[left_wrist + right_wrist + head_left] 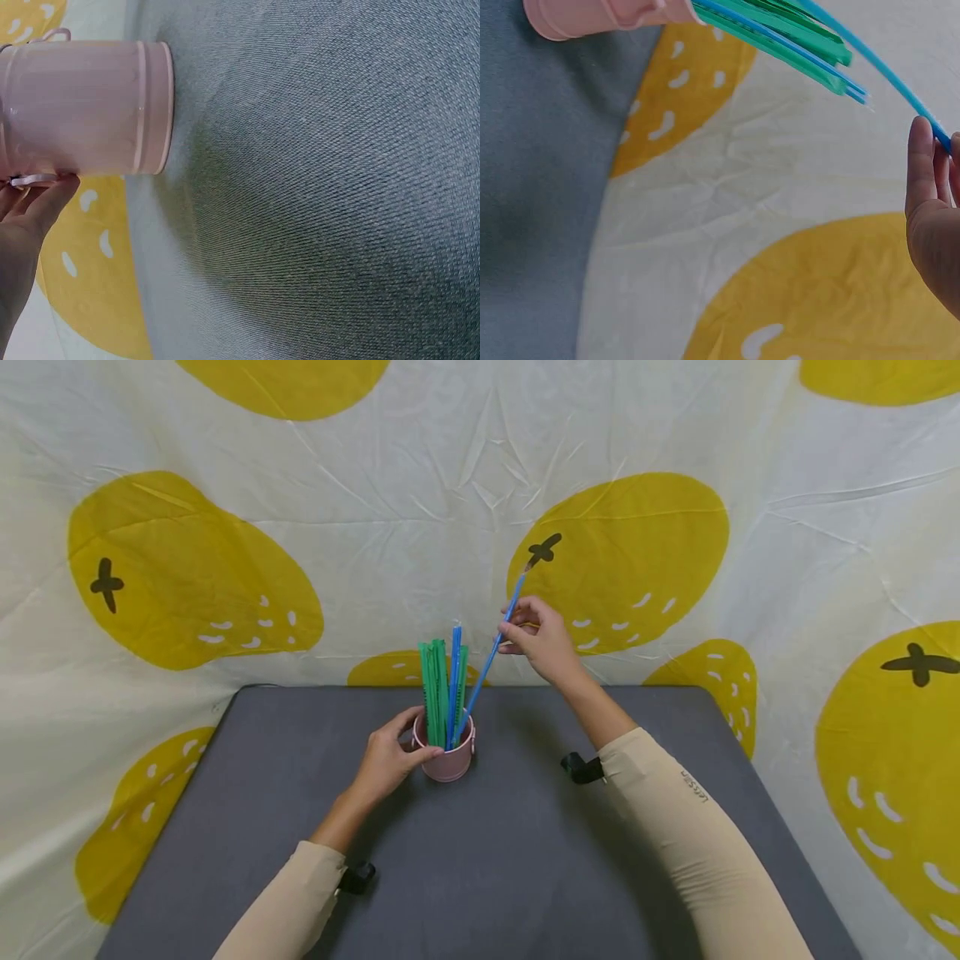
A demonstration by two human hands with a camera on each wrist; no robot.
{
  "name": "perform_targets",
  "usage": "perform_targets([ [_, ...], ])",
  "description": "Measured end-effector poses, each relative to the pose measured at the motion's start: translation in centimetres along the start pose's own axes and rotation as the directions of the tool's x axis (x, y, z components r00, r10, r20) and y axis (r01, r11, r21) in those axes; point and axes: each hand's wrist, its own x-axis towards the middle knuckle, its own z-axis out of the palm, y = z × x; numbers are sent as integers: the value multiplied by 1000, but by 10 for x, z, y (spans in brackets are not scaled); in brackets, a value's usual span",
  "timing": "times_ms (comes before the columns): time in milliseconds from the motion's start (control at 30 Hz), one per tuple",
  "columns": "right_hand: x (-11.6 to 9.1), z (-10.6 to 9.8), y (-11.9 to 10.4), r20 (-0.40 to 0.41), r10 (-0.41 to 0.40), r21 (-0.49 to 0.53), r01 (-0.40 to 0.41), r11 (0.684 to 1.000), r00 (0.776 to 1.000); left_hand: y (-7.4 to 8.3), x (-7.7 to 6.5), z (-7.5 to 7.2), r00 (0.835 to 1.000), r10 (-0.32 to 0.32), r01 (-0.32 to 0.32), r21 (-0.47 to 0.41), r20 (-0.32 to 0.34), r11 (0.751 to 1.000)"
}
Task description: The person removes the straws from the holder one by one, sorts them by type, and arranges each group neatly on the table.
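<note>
A small pink bucket [448,767] stands upright on the table, holding several green strips [435,689] and thin blue sticks [454,672]. My left hand [390,752] grips it at the left, thumb at the front of the rim. In the left wrist view, fingers touch the bucket [82,105] near its handle lug. Above and to the right, my right hand [546,639] pinches a long blue paintbrush [491,656] by its upper part. The brush slants, bristle end up, with its lower end inside the bucket. The right wrist view shows the brush [877,64] between thumb and fingers.
The dark grey table [487,860] ends at a straight back edge just behind the bucket. A white cloth [420,460] printed with yellow fruit hangs behind and beside it. Both forearms wear beige sleeves [675,818] with black wrist devices [581,768].
</note>
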Motion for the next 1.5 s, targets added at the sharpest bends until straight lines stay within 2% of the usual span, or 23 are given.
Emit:
perform_targets([
  [300,-5,-22,-5,-54,-11,36,13,999,998,1,1,0,1000,-1,1,6,-2,1000],
  [467,-12,-31,4,-61,31,-21,-33,999,998,1,3,2,1000,2,-2,9,-3,1000],
  [700,-22,-36,28,-64,86,-116,-93,989,994,2,5,4,1000,-2,2,9,5,1000],
  [1100,-44,-21,91,-30,155,-199,-158,967,988,4,5,5,1000,-5,5,32,11,999],
  [1333,-52,-6,119,-75,243,-282,-254,925,967,3,3,4,1000,-9,9,20,7,1000],
  [1500,-59,9,139,-114,309,-260,-328,908,944,0,1,0,1000,-25,25,20,4,999],
])
